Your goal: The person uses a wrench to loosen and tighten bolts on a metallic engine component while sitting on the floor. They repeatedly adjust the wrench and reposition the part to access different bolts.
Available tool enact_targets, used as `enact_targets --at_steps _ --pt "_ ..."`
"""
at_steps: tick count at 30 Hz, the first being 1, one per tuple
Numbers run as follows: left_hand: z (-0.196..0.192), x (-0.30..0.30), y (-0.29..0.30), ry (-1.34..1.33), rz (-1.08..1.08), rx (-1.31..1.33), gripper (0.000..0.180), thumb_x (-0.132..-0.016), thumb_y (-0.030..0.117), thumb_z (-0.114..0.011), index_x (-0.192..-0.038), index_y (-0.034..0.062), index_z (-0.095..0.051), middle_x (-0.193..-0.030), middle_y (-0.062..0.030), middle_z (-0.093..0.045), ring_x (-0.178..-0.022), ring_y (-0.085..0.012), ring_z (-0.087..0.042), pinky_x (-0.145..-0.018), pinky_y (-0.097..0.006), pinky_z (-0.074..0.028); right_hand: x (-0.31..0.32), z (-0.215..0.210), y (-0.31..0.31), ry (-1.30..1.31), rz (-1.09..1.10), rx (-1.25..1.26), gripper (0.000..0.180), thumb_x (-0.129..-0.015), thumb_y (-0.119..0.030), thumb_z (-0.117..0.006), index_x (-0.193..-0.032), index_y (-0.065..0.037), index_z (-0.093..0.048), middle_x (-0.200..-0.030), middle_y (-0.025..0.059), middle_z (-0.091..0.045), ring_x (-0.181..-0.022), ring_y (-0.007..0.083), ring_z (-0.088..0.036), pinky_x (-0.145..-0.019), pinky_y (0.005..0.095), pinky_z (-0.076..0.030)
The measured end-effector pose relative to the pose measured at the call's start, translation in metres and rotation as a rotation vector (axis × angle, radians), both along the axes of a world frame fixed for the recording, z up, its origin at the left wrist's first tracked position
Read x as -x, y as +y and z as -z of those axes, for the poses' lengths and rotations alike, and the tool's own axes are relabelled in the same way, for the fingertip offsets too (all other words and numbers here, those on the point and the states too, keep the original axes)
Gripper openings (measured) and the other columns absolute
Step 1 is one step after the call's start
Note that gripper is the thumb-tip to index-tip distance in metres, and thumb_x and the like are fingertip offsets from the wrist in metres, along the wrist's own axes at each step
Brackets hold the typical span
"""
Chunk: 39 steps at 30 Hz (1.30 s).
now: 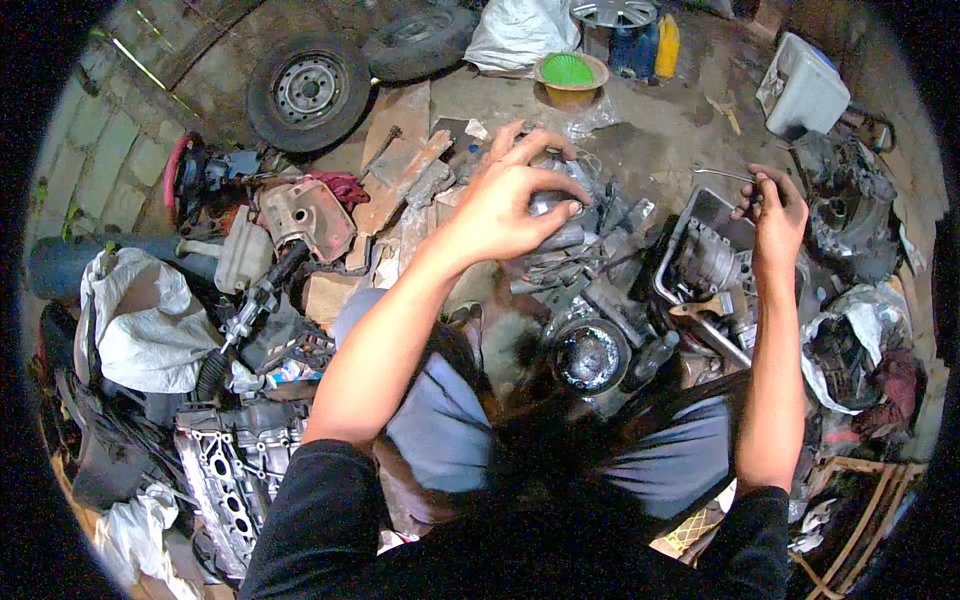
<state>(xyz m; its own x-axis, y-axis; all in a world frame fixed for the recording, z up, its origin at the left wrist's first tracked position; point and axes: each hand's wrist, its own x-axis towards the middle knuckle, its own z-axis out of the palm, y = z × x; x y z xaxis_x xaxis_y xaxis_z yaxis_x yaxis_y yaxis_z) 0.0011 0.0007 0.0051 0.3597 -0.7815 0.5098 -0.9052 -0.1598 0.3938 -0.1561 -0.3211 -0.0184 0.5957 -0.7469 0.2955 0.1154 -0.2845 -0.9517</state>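
My left hand is held over a heap of metal parts near the middle, its fingers curved and spread with the thumb apart. Grey metal shows in the gap between thumb and forefinger; whether the hand touches it I cannot tell. To the right, my right hand is closed on a thin metal tool, whose slim shaft points left. Below that hand lies an open metal housing with parts inside. A round dark dish with a shiny, wet-looking inside stands between my knees.
Tyred wheels lie at the far left. An engine cylinder head sits at the near left, beside a white sack. A green-lined basin and a pale plastic bin stand at the back. Greasy machinery crowds the right.
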Motion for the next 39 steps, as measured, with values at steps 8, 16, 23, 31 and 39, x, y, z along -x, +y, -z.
enact_targets --at_steps 8,16,23,31,39 --pt "0.008 -0.002 -0.002 0.002 0.015 0.036 0.017 -0.081 0.024 -0.078 -0.097 0.0182 -0.080 -0.129 -0.0097 -0.060 -0.135 -0.0396 -0.043 -0.123 -0.057 -0.021 0.005 0.003 -0.026 -0.088 0.124 -0.102 0.029 -0.101 -0.014 -0.053 -0.118 0.004 -0.067 -0.084 0.0061 -0.064 -0.070 0.0127 -0.059 -0.062 0.0304 -0.057" --pt "0.010 -0.003 -0.003 0.003 0.007 0.005 0.016 -0.083 0.023 -0.077 -0.099 0.0188 -0.079 -0.130 -0.0091 -0.060 -0.135 -0.0387 -0.044 -0.122 -0.058 -0.022 0.011 0.008 -0.026 -0.106 0.138 -0.107 0.027 -0.101 -0.012 -0.052 -0.117 0.003 -0.068 -0.082 0.0065 -0.064 -0.068 0.0128 -0.059 -0.061 0.0313 -0.058" --pt "0.008 -0.001 -0.001 -0.029 -0.007 0.025 0.018 -0.082 0.021 -0.079 -0.099 0.0187 -0.079 -0.130 -0.0076 -0.060 -0.135 -0.0429 -0.041 -0.119 -0.055 -0.031 0.013 0.002 -0.021 -0.104 0.157 -0.126 0.027 -0.100 -0.014 -0.055 -0.116 0.004 -0.068 -0.084 0.0075 -0.064 -0.070 0.0141 -0.060 -0.062 0.0318 -0.057" --pt "0.009 0.001 -0.002 -0.037 -0.039 0.018 0.017 -0.082 0.023 -0.079 -0.099 0.0180 -0.078 -0.129 -0.0079 -0.060 -0.137 -0.0439 -0.040 -0.118 -0.056 -0.031 0.012 0.003 -0.027 -0.118 0.139 -0.111 0.029 -0.101 -0.014 -0.054 -0.118 0.005 -0.067 -0.083 0.0073 -0.063 -0.068 0.0135 -0.059 -0.062 0.0315 -0.056" --pt "0.009 0.010 -0.007 -0.034 -0.161 0.003 0.026 -0.083 0.033 -0.080 -0.098 0.0116 -0.077 -0.126 -0.0072 -0.062 -0.135 -0.0439 -0.042 -0.114 -0.056 -0.036 0.016 -0.003 -0.020 -0.135 0.116 -0.154 0.028 -0.102 -0.014 -0.053 -0.117 0.005 -0.067 -0.084 0.0074 -0.064 -0.068 0.0134 -0.059 -0.063 0.0306 -0.056"
